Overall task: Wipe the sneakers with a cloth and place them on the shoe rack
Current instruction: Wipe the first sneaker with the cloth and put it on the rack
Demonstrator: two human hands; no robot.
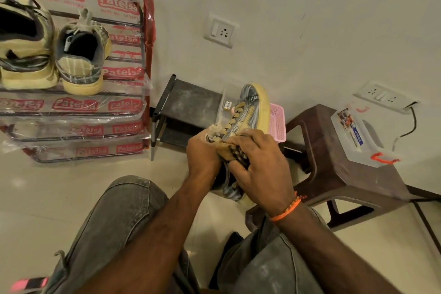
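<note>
1. The sneaker [250, 112] is held in the air above the floor [71, 186], in front of the knees, toe pointing up and away, sole edge turned to the right.
2. The left hand [202, 153] grips the sneaker at its collar, near the tongue. Its fingers are curled round the upper; a lace end sticks out just above the fist.
3. The right hand [260, 167] lies over the laced side of the sneaker. Its fingers are slightly spread and bent, pressing on the upper. A tan patch shows between the two hands; whether this is the cloth or part of the shoe cannot be told.
4. An orange band [286, 210] sits on the right wrist.
5. The rack [140, 38] stands at left against the wall, wrapped in printed plastic. Two sneakers [81, 55] rest side by side on its upper shelf, heels toward the camera.
6. A dark small shelf [188, 100] stands behind the held sneaker, with a pink basket [278, 124] just right of it.
7. A brown stool [334, 164] stands at right, carrying a clear box [358, 136] with an orange latch.
8. Wall sockets [220, 30] are mounted above the shelf.
</note>
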